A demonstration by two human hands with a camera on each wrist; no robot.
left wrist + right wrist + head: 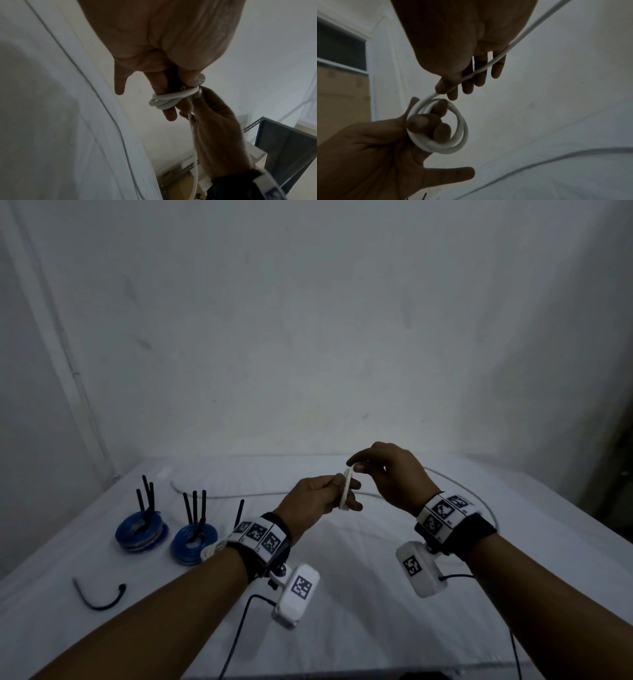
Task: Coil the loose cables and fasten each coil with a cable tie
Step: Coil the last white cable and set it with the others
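Above the table my left hand (325, 495) holds a small coil of white cable (346, 489), its loops wound round two fingers with the thumb pressing on them (453, 136). My right hand (366, 467), just right of the coil, pinches the free run of the cable (481, 69) between thumb and fingers at the coil's top. The remaining white cable (239, 495) trails loose across the table behind both hands. In the left wrist view the coil (169, 100) sits on my fingers, with the right hand (216, 121) below it.
Two blue coils (141, 531) (194, 542) stand at the left, each with several black ties sticking up. A white coil (211, 550) lies partly hidden behind my left wrist. One loose black cable tie (99, 599) lies near the front left. A white cloth (342, 594) covers the table.
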